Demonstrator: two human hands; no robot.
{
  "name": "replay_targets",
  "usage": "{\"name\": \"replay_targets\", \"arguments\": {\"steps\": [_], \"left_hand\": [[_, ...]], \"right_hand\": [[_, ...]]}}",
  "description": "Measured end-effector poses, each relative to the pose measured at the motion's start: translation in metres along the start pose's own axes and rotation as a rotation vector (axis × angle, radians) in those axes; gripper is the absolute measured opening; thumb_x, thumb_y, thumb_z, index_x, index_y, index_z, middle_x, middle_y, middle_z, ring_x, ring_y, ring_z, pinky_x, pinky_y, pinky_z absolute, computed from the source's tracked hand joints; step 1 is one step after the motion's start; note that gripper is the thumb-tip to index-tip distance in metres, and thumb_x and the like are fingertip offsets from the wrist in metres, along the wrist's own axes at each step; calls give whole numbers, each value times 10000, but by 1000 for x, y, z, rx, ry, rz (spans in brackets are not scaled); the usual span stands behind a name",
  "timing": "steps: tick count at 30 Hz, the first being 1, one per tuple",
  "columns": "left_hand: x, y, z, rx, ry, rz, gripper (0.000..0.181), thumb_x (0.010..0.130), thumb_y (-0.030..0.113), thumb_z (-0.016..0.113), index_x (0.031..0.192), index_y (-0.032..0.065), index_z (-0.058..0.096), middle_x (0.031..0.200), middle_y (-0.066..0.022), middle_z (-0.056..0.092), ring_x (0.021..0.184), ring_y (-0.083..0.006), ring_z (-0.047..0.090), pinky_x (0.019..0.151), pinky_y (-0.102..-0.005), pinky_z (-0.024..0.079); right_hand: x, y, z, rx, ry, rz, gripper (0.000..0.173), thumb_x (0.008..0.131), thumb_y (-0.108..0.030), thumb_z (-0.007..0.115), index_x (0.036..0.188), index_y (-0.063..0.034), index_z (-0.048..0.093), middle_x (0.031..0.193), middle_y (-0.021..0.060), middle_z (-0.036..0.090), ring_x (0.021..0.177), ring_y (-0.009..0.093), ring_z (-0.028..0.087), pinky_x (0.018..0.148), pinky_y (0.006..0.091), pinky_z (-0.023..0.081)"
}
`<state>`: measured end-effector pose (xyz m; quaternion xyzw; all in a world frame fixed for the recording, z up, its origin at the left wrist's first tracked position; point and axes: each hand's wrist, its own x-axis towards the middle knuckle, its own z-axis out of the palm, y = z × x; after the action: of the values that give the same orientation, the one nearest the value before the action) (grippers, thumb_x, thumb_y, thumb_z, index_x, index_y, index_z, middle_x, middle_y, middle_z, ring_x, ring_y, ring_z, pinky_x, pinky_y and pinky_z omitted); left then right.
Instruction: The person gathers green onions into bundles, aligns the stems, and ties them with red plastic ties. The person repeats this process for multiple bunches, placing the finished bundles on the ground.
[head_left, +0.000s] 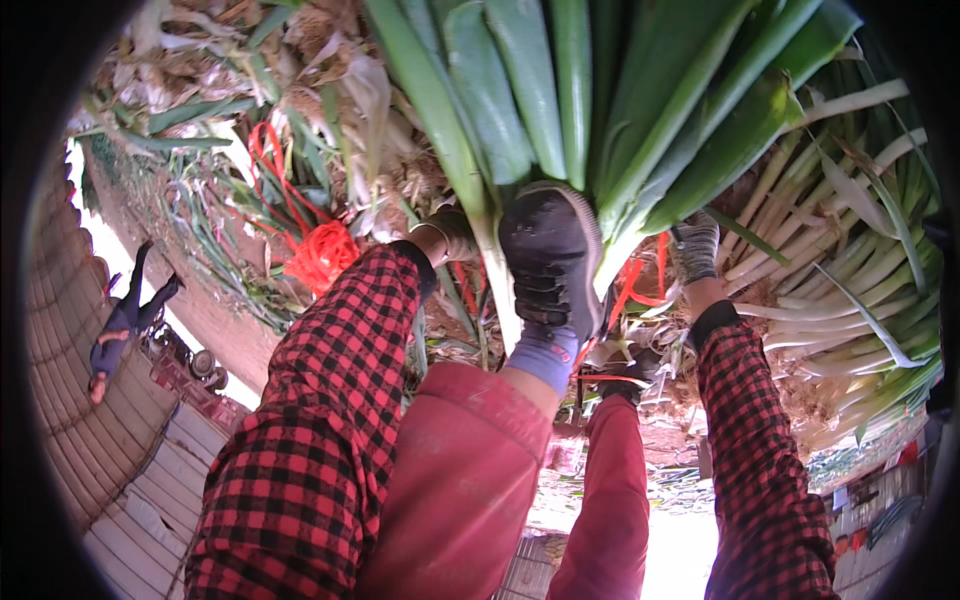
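Observation:
A thick bundle of large green onions (555, 97) lies before me, broad leaves fanning away. A black shoe (551, 247) on my own foot presses onto its pale stalks. At the bundle's left side is my left hand (450, 232) in a knit glove, its fingers mostly hidden. My right hand (696, 244), also gloved, is bent at the right side beside the leaves; its fingertips are partly hidden. Red plastic strapping (630, 289) loops near the bundle's lower right, close to that hand. Whether either hand grips the strapping or the stalks is not visible.
A tangled ball of red plastic twine (324, 255) lies left of my left arm. Loose green onions (840, 247) are heaped at right. Dry husks and trimmings (300, 67) cover the ground. My other shoe (634, 371) stands behind the bundle. Another person (124, 330) is far left, near a wheeled vehicle (202, 365).

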<state>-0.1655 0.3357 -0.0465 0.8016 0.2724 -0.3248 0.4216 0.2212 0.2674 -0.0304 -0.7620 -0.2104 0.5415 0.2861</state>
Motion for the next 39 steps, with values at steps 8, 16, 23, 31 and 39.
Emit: {"name": "replay_targets", "arguments": {"steps": [8, 16, 23, 31, 39], "left_hand": [[-27, 2, -92, -95, 131, -537, 237, 819, 258, 509, 877, 77, 651, 863, -124, 653, 811, -289, 629, 724, -363, 503], [-60, 39, -109, -1184, 586, -572, 397, 784, 72, 583, 1174, 73, 508, 815, 2, 585, 690, -113, 529, 605, -265, 454], [-55, 6, -115, 199, 307, 143, 124, 792, 169, 544, 752, 65, 599, 587, -26, 525, 559, -160, 539, 526, -298, 438], [-53, 103, -208, -1228, 591, -821, 245, 857, 296, 541, 658, 160, 492, 505, 91, 327, 374, -35, 240, 376, -212, 155], [-84, 151, -221, -1269, 596, -788, 314, 886, 323, 530, 680, 86, 529, 448, 84, 270, 332, -39, 192, 340, -225, 125]], "right_hand": [[-51, -43, -42, 454, -131, 395, 134, 863, -114, 566, 928, -4, 606, 619, -9, 489, 467, 82, 440, 425, 245, 406], [-111, -143, -111, 177, -541, 177, 245, 898, -242, 547, 827, -11, 591, 615, -1, 532, 540, 61, 485, 500, 212, 398], [-81, -160, -109, 391, -457, -455, 244, 856, -216, 590, 935, 8, 645, 973, 112, 628, 872, 160, 590, 793, 284, 458], [-89, -144, -88, 558, -402, -213, 464, 948, -401, 382, 1019, 4, 599, 875, 99, 611, 812, 158, 552, 734, 291, 417], [-79, -125, -88, 805, -391, -180, 355, 926, -322, 489, 909, 5, 628, 809, 58, 624, 717, 126, 564, 685, 254, 446]]}}
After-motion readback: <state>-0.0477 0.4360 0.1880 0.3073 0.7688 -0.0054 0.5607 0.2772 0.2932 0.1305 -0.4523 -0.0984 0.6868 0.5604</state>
